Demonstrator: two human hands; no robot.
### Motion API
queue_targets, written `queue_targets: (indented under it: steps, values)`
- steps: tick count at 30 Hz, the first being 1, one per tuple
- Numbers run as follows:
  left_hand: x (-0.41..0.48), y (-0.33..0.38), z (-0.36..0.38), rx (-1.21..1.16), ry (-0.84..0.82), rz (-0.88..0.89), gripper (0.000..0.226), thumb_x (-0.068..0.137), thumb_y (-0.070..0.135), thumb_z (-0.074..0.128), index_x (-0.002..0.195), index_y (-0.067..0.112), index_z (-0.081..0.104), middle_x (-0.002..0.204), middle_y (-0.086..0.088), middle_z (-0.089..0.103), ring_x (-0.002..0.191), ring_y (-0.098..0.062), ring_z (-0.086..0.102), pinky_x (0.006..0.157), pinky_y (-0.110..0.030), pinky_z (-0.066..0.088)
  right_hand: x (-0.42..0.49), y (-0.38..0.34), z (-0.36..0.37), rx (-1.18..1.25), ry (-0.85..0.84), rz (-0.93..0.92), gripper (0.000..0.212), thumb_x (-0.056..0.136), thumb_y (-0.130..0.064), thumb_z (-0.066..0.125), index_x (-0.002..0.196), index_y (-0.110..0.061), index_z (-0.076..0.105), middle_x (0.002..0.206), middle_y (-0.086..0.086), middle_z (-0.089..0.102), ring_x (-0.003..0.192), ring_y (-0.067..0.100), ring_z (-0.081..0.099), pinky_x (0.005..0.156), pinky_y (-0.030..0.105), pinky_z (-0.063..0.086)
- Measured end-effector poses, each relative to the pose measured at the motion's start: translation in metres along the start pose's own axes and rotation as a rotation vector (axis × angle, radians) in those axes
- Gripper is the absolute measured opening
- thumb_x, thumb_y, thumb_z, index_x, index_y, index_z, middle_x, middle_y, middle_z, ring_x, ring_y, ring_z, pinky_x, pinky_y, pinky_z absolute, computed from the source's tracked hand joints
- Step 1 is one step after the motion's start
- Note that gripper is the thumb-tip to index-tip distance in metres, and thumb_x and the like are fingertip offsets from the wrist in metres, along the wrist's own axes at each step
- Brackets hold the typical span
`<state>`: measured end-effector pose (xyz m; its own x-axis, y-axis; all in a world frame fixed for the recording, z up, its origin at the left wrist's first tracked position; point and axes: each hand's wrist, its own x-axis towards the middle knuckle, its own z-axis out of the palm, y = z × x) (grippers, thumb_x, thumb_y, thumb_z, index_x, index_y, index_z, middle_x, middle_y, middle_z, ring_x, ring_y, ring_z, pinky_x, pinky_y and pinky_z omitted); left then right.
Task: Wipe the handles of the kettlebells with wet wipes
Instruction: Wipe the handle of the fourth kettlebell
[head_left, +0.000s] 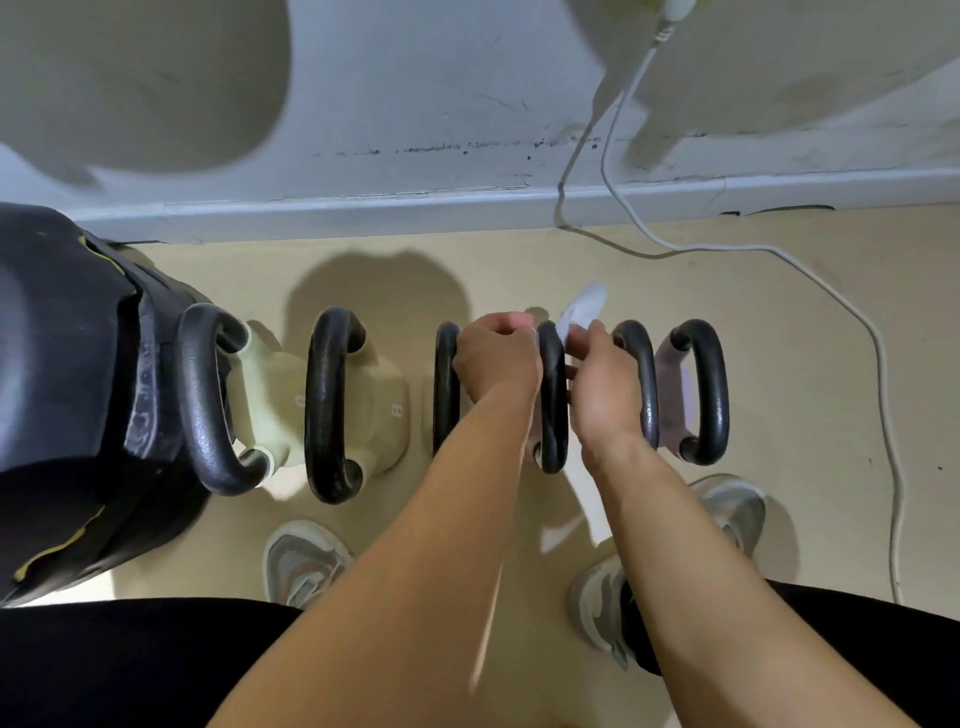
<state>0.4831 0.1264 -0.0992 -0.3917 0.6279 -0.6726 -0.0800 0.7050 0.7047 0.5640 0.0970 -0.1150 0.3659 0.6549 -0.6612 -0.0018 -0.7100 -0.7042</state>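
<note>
The right hand pinches a white wet wipe between thumb and fingertips, at the far end of a black handle. The wipe sticks up past that handle. The left hand is curled into a fist against the handle's other side; whether it grips anything cannot be told. This handle is fourth from the left in a row of six kettlebells standing on the beige floor near the wall. A pale yellow-green kettlebell body carries a readable "8". The rightmost body is lilac. A black bag sits at the left, a white cable trails across the floor, and grey trainers show below.
</note>
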Motion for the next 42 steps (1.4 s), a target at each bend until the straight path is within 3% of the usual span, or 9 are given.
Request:
queue_targets:
  steps: [6, 9, 14, 19, 23, 26, 28, 33, 42]
  values:
    - [0.002, -0.002, -0.009, 0.084, -0.059, 0.148, 0.028, 0.090, 0.006, 0.056, 0.086, 0.026, 0.074, 0.090, 0.012, 0.069, 0.078, -0.003, 0.063, 0.069, -0.012, 0.046, -0.005, -0.007, 0.004, 0.065, -0.027, -0.055, 0.068, 0.081, -0.067, 0.037, 0.104, -0.013, 0.071, 0.104, 0.008, 0.075, 0.106, 0.032, 0.068, 0.104, 0.057, 0.047]
    - [0.002, -0.001, -0.010, 0.051, -0.113, 0.158, 0.024, 0.092, 0.011, 0.055, 0.101, 0.026, 0.071, 0.091, 0.013, 0.067, 0.081, -0.002, 0.063, 0.067, -0.009, 0.043, 0.000, -0.009, 0.004, 0.138, -0.100, -0.005, 0.060, 0.087, -0.065, 0.034, 0.102, -0.029, 0.079, 0.106, -0.003, 0.079, 0.110, 0.023, 0.071, 0.111, 0.049, 0.045]
    - [-0.001, 0.002, -0.009, -0.246, -0.310, -0.032, 0.014, 0.098, 0.017, 0.049, 0.098, 0.019, 0.063, 0.106, -0.004, 0.066, 0.098, -0.016, 0.062, 0.079, -0.023, 0.047, 0.005, -0.014, 0.006, 0.176, -0.175, -0.008, 0.066, 0.101, -0.064, 0.023, 0.100, -0.030, 0.079, 0.106, -0.002, 0.079, 0.110, 0.020, 0.071, 0.113, 0.049, 0.044]
    - [0.008, 0.009, -0.007, -0.229, -0.411, -0.093, 0.047, 0.105, 0.044, 0.032, 0.132, 0.013, 0.055, 0.130, -0.004, 0.065, 0.123, -0.019, 0.057, 0.110, -0.033, 0.037, 0.006, -0.007, 0.005, 0.195, -0.171, -0.022, 0.071, 0.093, -0.072, 0.029, 0.111, -0.023, 0.077, 0.114, 0.006, 0.077, 0.112, 0.023, 0.071, 0.112, 0.048, 0.044]
    - [0.002, 0.016, -0.013, -0.245, -0.360, -0.116, 0.039, 0.105, 0.035, 0.036, 0.116, 0.009, 0.063, 0.121, -0.009, 0.069, 0.115, -0.022, 0.063, 0.107, -0.035, 0.044, -0.013, -0.005, 0.003, 0.240, -0.126, -0.079, 0.064, 0.104, -0.053, 0.034, 0.108, -0.002, 0.073, 0.120, 0.025, 0.068, 0.100, 0.024, 0.072, 0.100, 0.035, 0.049]
    - [-0.013, 0.014, -0.026, -0.288, -0.406, -0.065, 0.035, 0.104, 0.025, 0.037, 0.117, 0.006, 0.063, 0.114, -0.010, 0.072, 0.090, -0.007, 0.069, 0.075, -0.015, 0.052, -0.025, -0.006, 0.002, 0.241, -0.060, -0.146, 0.057, 0.093, -0.052, 0.038, 0.083, -0.006, 0.070, 0.107, 0.020, 0.069, 0.104, 0.034, 0.067, 0.103, 0.045, 0.047]
    - [-0.022, 0.007, -0.028, -0.260, -0.424, -0.011, 0.026, 0.100, 0.021, 0.041, 0.106, 0.013, 0.065, 0.111, -0.009, 0.073, 0.090, -0.007, 0.067, 0.079, -0.017, 0.050, -0.025, -0.005, 0.001, 0.243, -0.012, -0.154, 0.054, 0.088, -0.052, 0.040, 0.081, -0.012, 0.077, 0.090, 0.010, 0.077, 0.096, 0.026, 0.072, 0.102, 0.045, 0.048]
    - [-0.023, 0.012, -0.020, -0.265, -0.344, 0.016, 0.024, 0.099, 0.020, 0.042, 0.093, 0.017, 0.065, 0.099, -0.007, 0.070, 0.088, -0.016, 0.065, 0.079, -0.021, 0.047, -0.011, -0.004, -0.001, 0.231, -0.085, -0.134, 0.055, 0.085, -0.060, 0.039, 0.101, -0.023, 0.077, 0.100, -0.004, 0.079, 0.099, 0.009, 0.073, 0.105, 0.037, 0.047]
    - [-0.013, 0.021, -0.011, -0.158, -0.318, 0.046, 0.027, 0.103, 0.022, 0.039, 0.080, 0.023, 0.053, 0.084, 0.005, 0.057, 0.076, -0.007, 0.054, 0.072, -0.021, 0.043, -0.003, -0.012, -0.003, 0.208, -0.236, -0.070, 0.060, 0.096, -0.063, 0.036, 0.114, -0.020, 0.074, 0.107, 0.003, 0.078, 0.107, 0.019, 0.073, 0.111, 0.045, 0.046]
